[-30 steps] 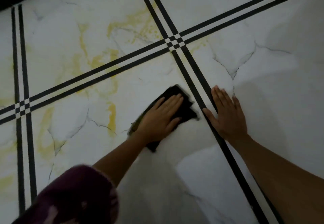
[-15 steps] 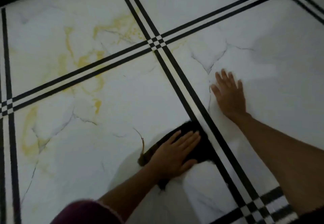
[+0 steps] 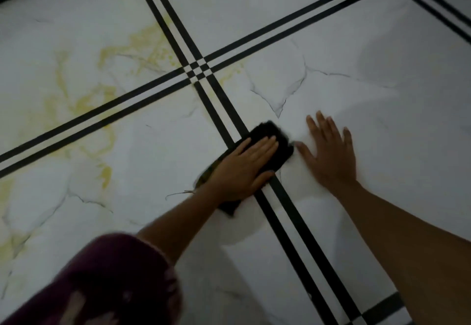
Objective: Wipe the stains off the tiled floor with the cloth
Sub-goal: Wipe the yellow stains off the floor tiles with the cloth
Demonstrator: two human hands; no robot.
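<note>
Cloth (image 3: 283, 154) moved right, onto the black stripes (image 3: 224, 110).
Left hand (image 3: 239, 172) presses it, fingers straight; right hand (image 3: 331, 159) spread on floor (image 3: 382, 44); yellow marks (image 3: 76, 103) at left look unwiped.

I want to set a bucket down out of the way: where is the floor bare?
Bare tile lies right of the right hand, up to the far stripes, and nearer, between the hands and the maroon sleeve. Left of the left hand is free too, though yellow stains mark it. Crowded: the cloth over the black stripes, right thumb close beside it.
</note>
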